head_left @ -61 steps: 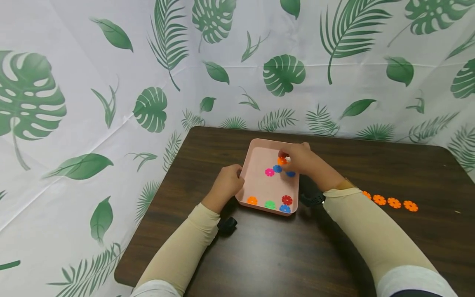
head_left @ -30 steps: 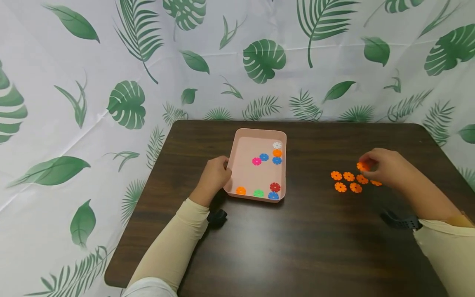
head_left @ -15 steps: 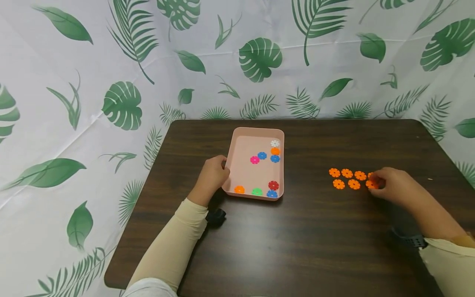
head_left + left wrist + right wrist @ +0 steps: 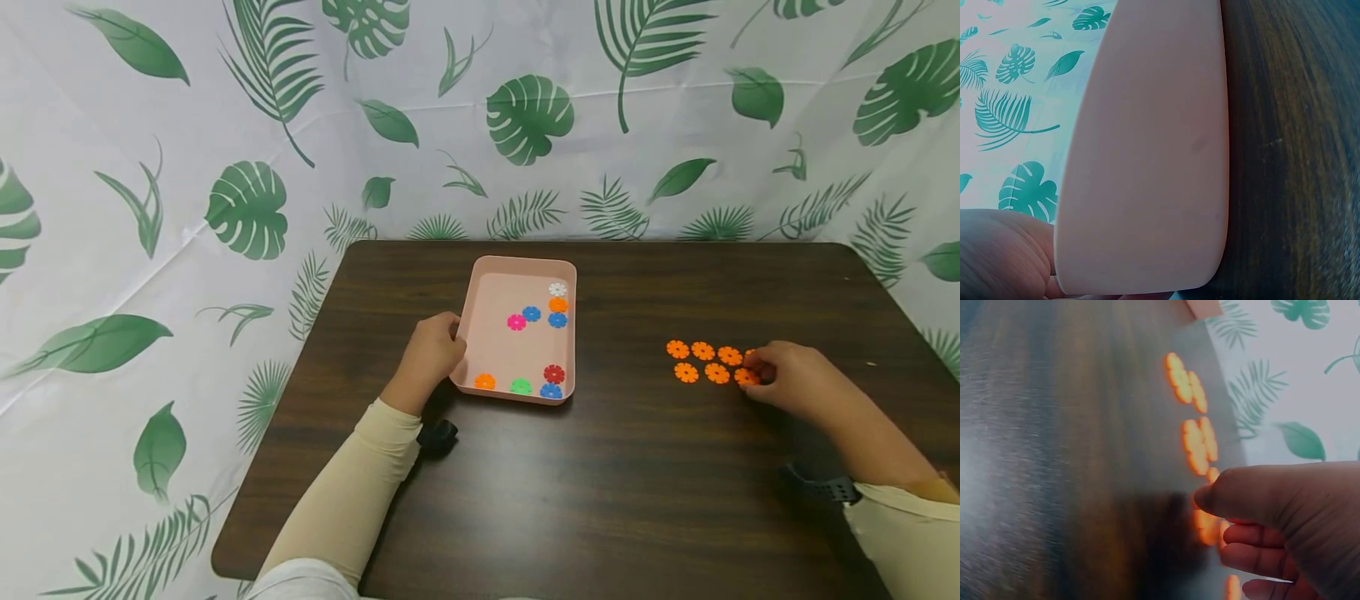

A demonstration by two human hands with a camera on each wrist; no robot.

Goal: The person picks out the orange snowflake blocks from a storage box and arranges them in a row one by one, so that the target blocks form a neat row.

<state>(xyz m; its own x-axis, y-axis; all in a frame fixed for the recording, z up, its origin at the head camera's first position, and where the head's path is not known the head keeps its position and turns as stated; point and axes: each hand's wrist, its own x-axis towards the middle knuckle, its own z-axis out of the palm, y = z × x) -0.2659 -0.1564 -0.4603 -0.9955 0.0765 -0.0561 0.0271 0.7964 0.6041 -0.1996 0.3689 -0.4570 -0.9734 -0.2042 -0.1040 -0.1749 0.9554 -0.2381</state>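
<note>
My left hand [image 4: 425,358] grips the left wall of a pink tray [image 4: 517,394]; in the left wrist view the tray's outer side [image 4: 1147,150] fills the middle. Pinched in the fingers of my right hand [image 4: 802,379] is an orange snowflake disc [image 4: 745,377], down at table level at the right end of the front row. Several more orange discs [image 4: 702,351] lie flat in two rows to its left. One behind the fingertips is partly hidden. From the right wrist view, the thumb lies over the edge of the orange disc [image 4: 1205,528].
Inside the tray lie a white disc [image 4: 557,289], a pink disc [image 4: 516,322], a green disc [image 4: 521,386], a red disc [image 4: 554,374], several blue discs [image 4: 531,314] and two orange ones. A leaf-print cloth [image 4: 450,108] hangs behind the dark wooden table [image 4: 600,500].
My right hand went from inside the tray to the right with an orange disc, then lowered it to the front row and shifted it slightly left. My left hand stays on the tray.
</note>
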